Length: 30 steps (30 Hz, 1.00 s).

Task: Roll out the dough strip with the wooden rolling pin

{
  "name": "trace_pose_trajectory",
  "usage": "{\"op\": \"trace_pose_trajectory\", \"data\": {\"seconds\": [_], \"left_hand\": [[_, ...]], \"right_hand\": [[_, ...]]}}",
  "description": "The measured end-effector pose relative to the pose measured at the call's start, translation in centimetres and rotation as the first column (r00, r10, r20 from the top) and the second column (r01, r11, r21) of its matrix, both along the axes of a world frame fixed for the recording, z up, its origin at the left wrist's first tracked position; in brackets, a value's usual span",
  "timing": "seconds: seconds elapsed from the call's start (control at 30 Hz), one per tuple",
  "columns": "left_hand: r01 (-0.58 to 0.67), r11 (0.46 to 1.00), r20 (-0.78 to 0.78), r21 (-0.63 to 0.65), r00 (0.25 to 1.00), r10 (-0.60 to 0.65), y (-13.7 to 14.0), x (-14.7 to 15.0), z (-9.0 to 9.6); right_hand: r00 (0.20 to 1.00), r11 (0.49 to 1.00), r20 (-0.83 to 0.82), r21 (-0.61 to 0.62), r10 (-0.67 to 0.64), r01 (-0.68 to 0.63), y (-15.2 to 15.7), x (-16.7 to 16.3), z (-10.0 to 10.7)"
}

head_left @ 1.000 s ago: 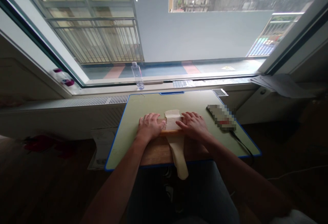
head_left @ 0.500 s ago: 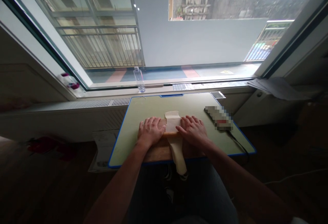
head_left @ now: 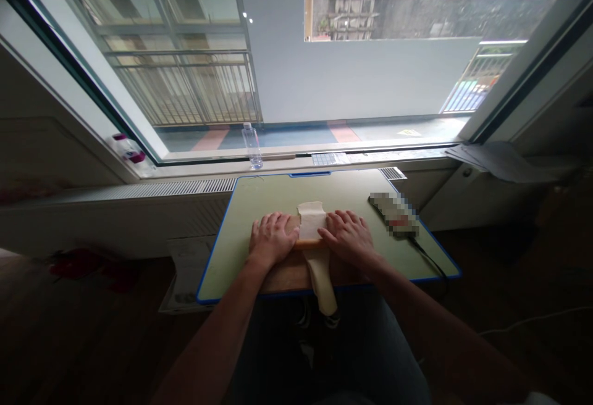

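A pale strip of dough (head_left: 312, 225) lies on a wooden board (head_left: 287, 273), and its near end hangs over the table's front edge. Across the strip runs a wooden rolling pin (head_left: 308, 244), visible only between my hands. My left hand (head_left: 273, 236) rests palm down over the pin's left part, fingers stretched forward. Over its right part lies my right hand (head_left: 348, 235), also palm down with fingers extended. Both thumbs point inward beside the dough. The pin's ends are hidden under my hands.
The greenish tabletop (head_left: 259, 195) has a blue rim. To the right lies a blurred-out device (head_left: 395, 215) with a black strap (head_left: 428, 255). On the windowsill stand a clear bottle (head_left: 252, 147) and, farther left, a purple-labelled bottle (head_left: 130, 149); papers (head_left: 495, 161) lie right.
The view has tilted slightly. My hands, the rolling pin and the dough look almost unchanged.
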State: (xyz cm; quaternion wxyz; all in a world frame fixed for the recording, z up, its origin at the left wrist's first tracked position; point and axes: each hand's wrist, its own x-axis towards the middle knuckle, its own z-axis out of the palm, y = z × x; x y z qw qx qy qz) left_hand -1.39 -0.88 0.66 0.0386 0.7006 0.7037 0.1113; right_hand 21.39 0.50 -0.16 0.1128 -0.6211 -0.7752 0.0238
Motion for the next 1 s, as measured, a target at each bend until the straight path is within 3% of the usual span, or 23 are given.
{"op": "trace_pose_trajectory", "data": {"seconds": [0.53, 1.0], "left_hand": [[-0.045, 0.999, 0.07, -0.029, 0.996, 0.047, 6.1, -0.9, 0.1], [-0.03, 0.999, 0.039, -0.045, 0.999, 0.032, 5.5, -0.9, 0.0]], "right_hand": [[0.996, 0.994, -0.085, -0.103, -0.039, 0.03, 6.4, -0.5, 0.3], [0.995, 0.99, -0.077, -0.134, -0.056, 0.046, 5.7, -0.6, 0.6]]}}
